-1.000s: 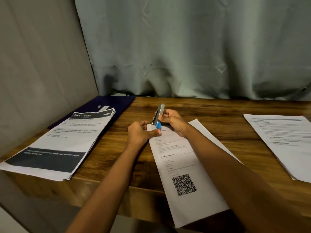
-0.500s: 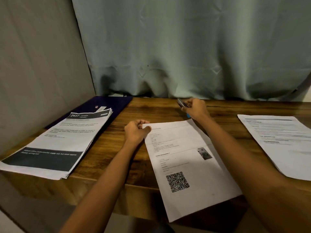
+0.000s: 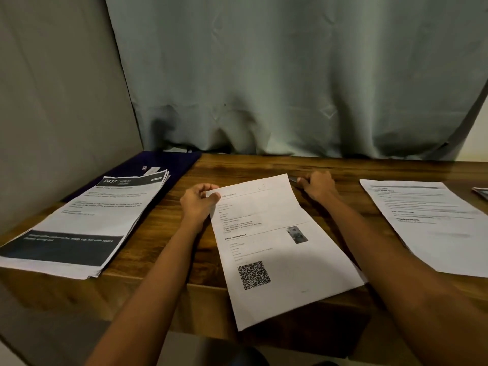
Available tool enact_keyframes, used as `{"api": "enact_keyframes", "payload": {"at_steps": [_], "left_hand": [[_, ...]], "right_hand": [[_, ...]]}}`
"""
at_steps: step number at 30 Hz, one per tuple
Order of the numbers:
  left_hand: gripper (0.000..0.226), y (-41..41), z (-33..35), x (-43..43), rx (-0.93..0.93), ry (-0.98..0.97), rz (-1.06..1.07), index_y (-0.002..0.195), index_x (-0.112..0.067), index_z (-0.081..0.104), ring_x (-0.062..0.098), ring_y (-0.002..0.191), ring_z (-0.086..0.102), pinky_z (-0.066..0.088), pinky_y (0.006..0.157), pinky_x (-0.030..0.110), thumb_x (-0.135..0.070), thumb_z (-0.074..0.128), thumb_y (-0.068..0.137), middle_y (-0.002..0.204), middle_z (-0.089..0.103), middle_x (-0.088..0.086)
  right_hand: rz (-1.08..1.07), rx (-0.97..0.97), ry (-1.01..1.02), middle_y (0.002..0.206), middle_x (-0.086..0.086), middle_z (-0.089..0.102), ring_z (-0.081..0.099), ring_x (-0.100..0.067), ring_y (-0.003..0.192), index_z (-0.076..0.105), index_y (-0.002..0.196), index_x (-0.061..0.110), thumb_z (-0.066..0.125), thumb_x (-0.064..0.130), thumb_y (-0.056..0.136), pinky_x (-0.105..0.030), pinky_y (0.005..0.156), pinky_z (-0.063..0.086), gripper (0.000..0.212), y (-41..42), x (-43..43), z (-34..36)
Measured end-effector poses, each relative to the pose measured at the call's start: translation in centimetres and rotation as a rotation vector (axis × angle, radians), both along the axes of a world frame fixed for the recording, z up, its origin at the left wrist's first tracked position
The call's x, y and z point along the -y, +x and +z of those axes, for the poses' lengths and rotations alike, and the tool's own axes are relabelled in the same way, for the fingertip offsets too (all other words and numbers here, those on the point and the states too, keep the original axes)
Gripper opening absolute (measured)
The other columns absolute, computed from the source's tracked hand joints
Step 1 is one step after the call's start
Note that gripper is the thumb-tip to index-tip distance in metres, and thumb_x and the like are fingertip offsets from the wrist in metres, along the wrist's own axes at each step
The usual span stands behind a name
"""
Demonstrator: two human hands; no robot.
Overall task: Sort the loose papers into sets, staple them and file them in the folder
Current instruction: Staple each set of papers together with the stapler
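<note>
Left hand (image 3: pixel 200 203) pinches the far-left corner of the white QR-coded sheets (image 3: pixel 277 249); right hand (image 3: pixel 318 186) curls round a slim metal stapler (image 3: pixel 292 179). Filing in the dark-blue folder (image 3: pixel 174 162) apparently remains.

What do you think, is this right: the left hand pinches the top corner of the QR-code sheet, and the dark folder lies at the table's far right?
No: the head view shows the dark folder at the far left of the table. The left hand does pinch the top corner of the QR-code sheet.
</note>
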State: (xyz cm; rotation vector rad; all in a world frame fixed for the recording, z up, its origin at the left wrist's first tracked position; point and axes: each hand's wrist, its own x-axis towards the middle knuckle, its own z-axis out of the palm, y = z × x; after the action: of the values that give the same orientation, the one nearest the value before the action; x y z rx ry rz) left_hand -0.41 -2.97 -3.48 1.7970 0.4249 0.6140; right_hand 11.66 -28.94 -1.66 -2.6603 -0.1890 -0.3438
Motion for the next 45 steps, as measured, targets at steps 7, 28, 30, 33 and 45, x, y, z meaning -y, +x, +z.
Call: {"api": "enact_keyframes", "payload": {"at_steps": [7,28,30,33,45], "left_hand": [[0.014,0.1,0.6,-0.3,0.067,-0.168,0.023,0.092,-0.019,0.065,0.02,0.095,0.065,0.058,0.075,0.035,-0.007,0.067,0.086,0.104,0.066,0.003],[0.034,-7.4,6.7,-3.6,0.031,0.404,0.018,0.13,-0.013,0.052,0.02,0.107,0.051,0.042,0.09,0.031,-0.026,0.048,0.099,0.131,0.054,0.005],[0.038,-9.2,7.1,-5.0,0.011,0.622,0.0,0.13,-0.01,0.054,0.027,0.116,0.051,0.042,0.093,0.036,-0.031,0.048,0.098,0.13,0.056,0.01],[0.043,-11.9,6.8,-7.2,-0.086,0.883,0.062,0.134,-0.011,0.051,0.035,0.137,0.031,0.026,0.11,0.049,-0.035,0.045,0.099,0.139,0.049,0.013],[0.084,-18.2,3.0,-14.3,-0.319,0.98,-0.051,0.142,-0.025,0.039,0.024,0.145,0.018,0.017,0.117,0.048,-0.076,0.026,0.077,0.152,0.035,0.001]], "right_hand": [[0.233,-0.229,0.517,0.116,0.005,0.055,0.051,-0.015,0.11,0.055,0.124,0.012,0.039,0.04,0.101,-0.03,0.092,0.037,0.04,-5.3,-1.2,1.8],[0.192,-0.5,1.042,0.116,-0.016,0.064,0.064,-0.031,0.1,0.058,0.111,-0.004,0.052,-0.003,0.094,-0.036,0.073,0.052,0.018,-11.7,-7.9,3.5],[0.211,-0.467,1.068,0.113,-0.018,0.064,0.066,-0.03,0.089,0.06,0.101,-0.005,0.05,-0.006,0.093,-0.033,0.065,0.052,0.013,-12.4,-10.7,3.6],[0.221,-0.438,1.061,0.108,-0.02,0.065,0.065,-0.029,0.08,0.059,0.095,-0.006,0.049,-0.009,0.091,-0.03,0.059,0.05,0.012,-13.0,-15.3,3.6],[0.204,-0.428,0.943,0.129,-0.016,0.056,0.057,-0.03,0.114,0.051,0.123,-0.005,0.043,-0.007,0.091,-0.032,0.089,0.049,0.033,-15.1,-29.1,3.3]]}}
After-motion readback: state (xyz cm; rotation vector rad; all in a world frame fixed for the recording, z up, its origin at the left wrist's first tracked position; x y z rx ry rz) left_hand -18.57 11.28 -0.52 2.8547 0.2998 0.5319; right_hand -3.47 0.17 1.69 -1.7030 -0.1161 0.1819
